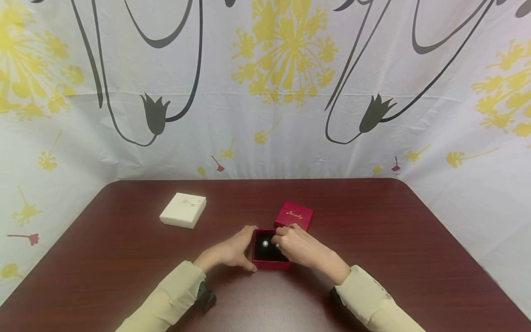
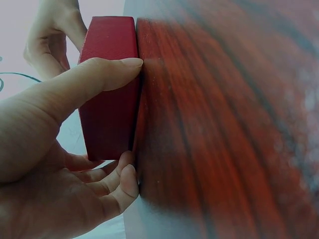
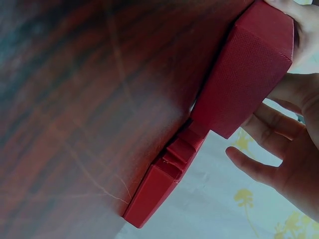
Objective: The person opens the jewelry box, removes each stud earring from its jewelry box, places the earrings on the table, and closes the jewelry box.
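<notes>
Red box [image 1: 271,265], squarish, faces upward, a pearly bead [image 1: 265,243] on its black lining [image 1: 262,254]; left hand [image 1: 232,249] grips it, right hand [image 1: 304,247] reaches inside, any pinch hidden.

One wide head view and two close, sideways-turned wrist views converge on the red jewelry box [image 1: 270,265].
The head camera looks forward and down over the wooden table [image 1: 373,230], with the printed curtain [image 1: 290,147] at 12 o'clock and both the left hand [image 1: 230,250] and right hand [image 1: 304,246] in frame toward 6. Close in and low, the left-wrist camera sees the table at 3 o'clock and the box at 10. The right-wrist camera, also near, is turned the opposite way: table at 9, box at 2. The wrist views share the box and parts of both hands.
</notes>
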